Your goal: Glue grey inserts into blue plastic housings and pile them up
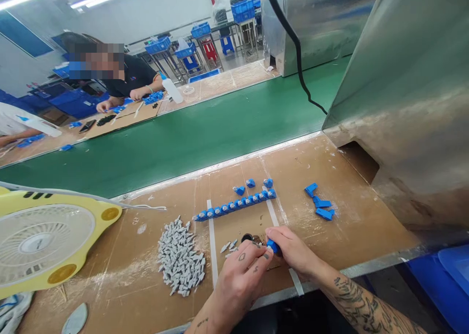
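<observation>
My right hand (293, 251) is closed around a small blue part (272, 246) near the table's front edge. My left hand (244, 270) meets it there, its fingers pinched at the part's pale tip; what they hold is too small to name. Just behind the hands sits a small dark round container (247, 238), partly hidden. A few loose grey pieces (233, 245) lie beside my left fingers. Further left is a large pile of grey pieces (181, 258). A slanting row of blue parts (234, 205) stands beyond the hands, with three more blue parts (250, 183) behind it.
Several blue pieces (324, 213) lie at the right. A yellow fan (47, 241) occupies the left. A green conveyor belt (205, 134) crosses behind the table, and a metal housing (410, 114) with a black cable (298, 46) stands right. Across the belt, a person (128, 75) handles blue parts.
</observation>
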The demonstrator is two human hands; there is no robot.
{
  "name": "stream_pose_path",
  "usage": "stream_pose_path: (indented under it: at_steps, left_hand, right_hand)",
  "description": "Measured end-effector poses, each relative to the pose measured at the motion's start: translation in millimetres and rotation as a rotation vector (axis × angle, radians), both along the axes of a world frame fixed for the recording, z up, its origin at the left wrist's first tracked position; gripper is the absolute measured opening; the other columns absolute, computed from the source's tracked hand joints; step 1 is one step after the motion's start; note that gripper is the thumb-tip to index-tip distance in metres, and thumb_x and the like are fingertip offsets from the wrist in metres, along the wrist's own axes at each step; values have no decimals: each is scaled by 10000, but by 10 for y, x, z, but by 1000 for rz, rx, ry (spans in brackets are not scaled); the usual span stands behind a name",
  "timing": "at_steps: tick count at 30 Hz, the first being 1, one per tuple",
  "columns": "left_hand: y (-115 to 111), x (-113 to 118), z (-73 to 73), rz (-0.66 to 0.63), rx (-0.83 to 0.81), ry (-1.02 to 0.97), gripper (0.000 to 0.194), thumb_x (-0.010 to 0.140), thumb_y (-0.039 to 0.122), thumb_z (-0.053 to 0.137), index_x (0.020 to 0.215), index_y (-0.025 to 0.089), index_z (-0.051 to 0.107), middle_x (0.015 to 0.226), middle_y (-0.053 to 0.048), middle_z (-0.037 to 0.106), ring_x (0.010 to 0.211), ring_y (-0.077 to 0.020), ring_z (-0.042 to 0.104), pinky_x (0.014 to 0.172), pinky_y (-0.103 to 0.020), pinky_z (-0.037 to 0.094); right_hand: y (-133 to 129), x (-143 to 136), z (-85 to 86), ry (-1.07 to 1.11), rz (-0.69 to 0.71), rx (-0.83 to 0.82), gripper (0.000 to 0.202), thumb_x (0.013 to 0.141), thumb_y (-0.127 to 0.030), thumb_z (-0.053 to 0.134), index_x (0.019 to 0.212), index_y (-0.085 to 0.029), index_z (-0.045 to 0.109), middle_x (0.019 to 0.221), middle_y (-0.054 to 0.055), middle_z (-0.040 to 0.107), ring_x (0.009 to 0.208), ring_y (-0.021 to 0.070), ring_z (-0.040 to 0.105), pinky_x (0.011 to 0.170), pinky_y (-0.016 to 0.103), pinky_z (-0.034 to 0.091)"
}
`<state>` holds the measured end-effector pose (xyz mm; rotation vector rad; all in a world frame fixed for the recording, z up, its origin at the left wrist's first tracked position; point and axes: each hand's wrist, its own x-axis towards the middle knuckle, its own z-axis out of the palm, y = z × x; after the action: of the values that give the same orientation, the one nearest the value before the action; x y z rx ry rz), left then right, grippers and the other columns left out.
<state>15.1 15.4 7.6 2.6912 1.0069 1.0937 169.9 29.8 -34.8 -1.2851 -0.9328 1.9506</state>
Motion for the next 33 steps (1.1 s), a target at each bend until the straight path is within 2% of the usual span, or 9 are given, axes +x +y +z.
stream_pose_path:
  at_steps: [4, 7, 9, 12, 15, 19, 26, 30, 33]
  left_hand:
    - [78, -48, 38, -26, -48, 56, 250, 1012, 67, 438, 984, 174, 662, 797, -48, 708, 638, -138, 629, 610, -228, 536]
    - [229, -120, 113, -33, -145, 76, 267, 1007, 88, 461, 910, 195, 685, 776, -18, 708, 643, -130, 663, 600, -208, 529]
    - [384, -180, 173, 27, -207, 64, 254, 999, 117, 490, 892, 206, 702, 783, -10, 712, 660, -130, 678, 606, -204, 525]
    - [692, -255, 210, 183, -246, 50, 199, 969, 153, 547, 899, 210, 724, 785, -14, 712, 688, -148, 683, 621, -221, 517]
    - [1024, -269, 138, 290, -327, 144, 180, 921, 129, 585, 875, 196, 744, 763, -27, 705, 707, -179, 677, 646, -254, 506]
    - [1300, -212, -58, 287, -415, 221, 211, 843, 52, 615, 784, 203, 751, 723, -19, 696, 681, -178, 663, 650, -252, 489]
    - [1319, -201, -268, 272, -388, 155, 251, 879, 56, 545, 845, 199, 749, 792, -41, 709, 736, -192, 682, 681, -263, 508]
    - [1285, -217, -253, 283, -386, 119, 216, 863, 90, 583, 885, 219, 754, 787, -33, 717, 756, -201, 690, 714, -276, 537]
    - [1176, -360, -174, 342, -376, 64, 218, 910, 165, 550, 953, 234, 752, 866, -40, 751, 815, -200, 709, 753, -280, 558]
  right_hand:
    - [9, -33, -4, 59, 38, -63, 556, 729, -789, 535, 704, -243, 434, 528, -93, 291, 446, 86, 224, 419, 242, 163]
    - [82, 71, -21, 111, 127, -66, 638, 718, -856, 513, 883, -240, 507, 514, -113, 337, 406, 86, 230, 405, 222, 165]
    - [153, 217, -18, 76, 129, 35, 670, 740, -857, 509, 984, -233, 532, 503, -112, 384, 395, 99, 287, 404, 223, 198]
    - [237, 517, 18, -96, 1, 263, 565, 787, -766, 572, 913, -215, 588, 513, -96, 369, 442, 107, 321, 438, 237, 255]
    - [247, 827, 66, -327, -112, 441, 452, 819, -654, 606, 766, -205, 624, 565, -45, 434, 520, 136, 399, 503, 269, 336]
    - [172, 1104, 69, -589, -183, 571, 406, 840, -582, 577, 699, -208, 647, 648, 18, 589, 638, 203, 545, 601, 306, 432]
    - [174, 1213, 6, -762, -240, 654, 404, 873, -541, 512, 691, -214, 664, 636, 32, 652, 623, 210, 595, 578, 294, 465]
    - [365, 1279, 18, -866, -275, 785, 342, 890, -469, 516, 738, -218, 690, 691, 50, 694, 626, 215, 615, 596, 310, 502]
    - [534, 1353, -16, -953, -240, 977, 276, 906, -380, 521, 853, -224, 742, 787, 75, 707, 719, 235, 656, 702, 348, 552]
